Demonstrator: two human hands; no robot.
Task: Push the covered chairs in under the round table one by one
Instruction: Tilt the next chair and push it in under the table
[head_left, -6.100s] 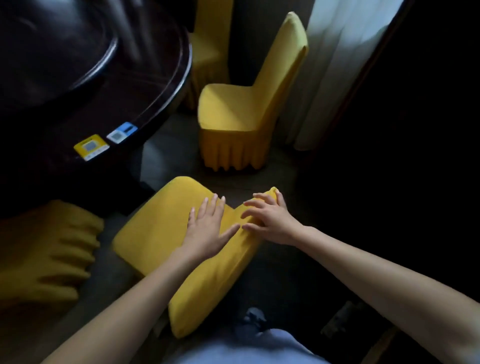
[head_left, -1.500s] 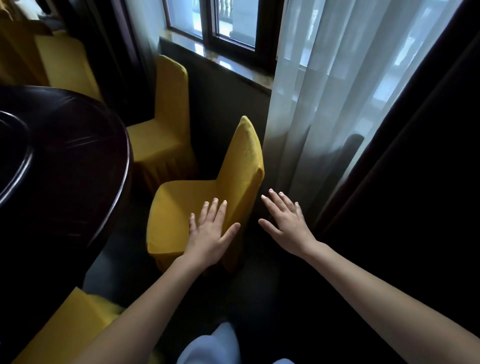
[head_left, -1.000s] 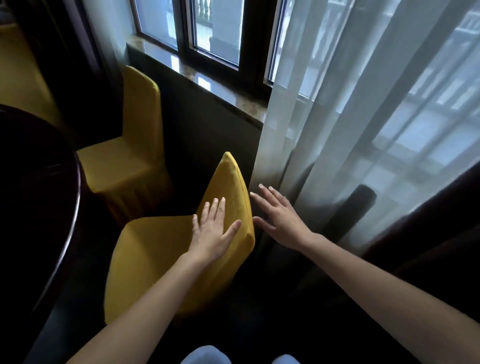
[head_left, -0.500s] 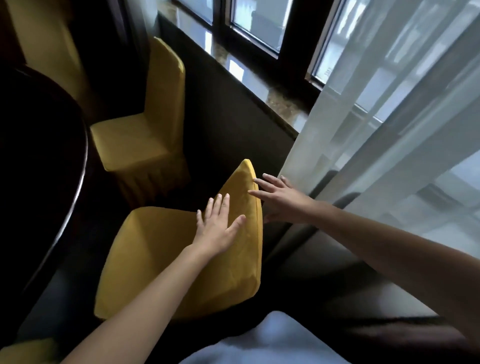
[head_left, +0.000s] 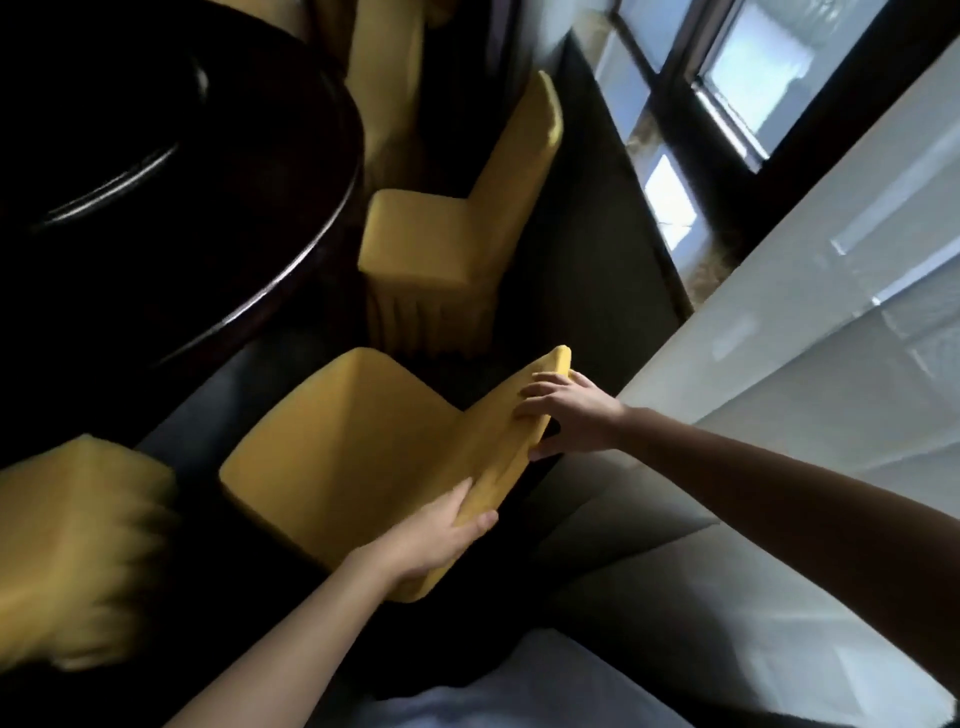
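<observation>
My left grip and right grip both clasp the yellow covered chair by its back, near the dark round bench.

Dim room lit by daylight from a dark-framed window at upper right. Below it, a glossy stone sill catching bright reflections, above a dark wall. Sheer white curtain hanging across the right side. Dark grey floor, blurred.
</observation>
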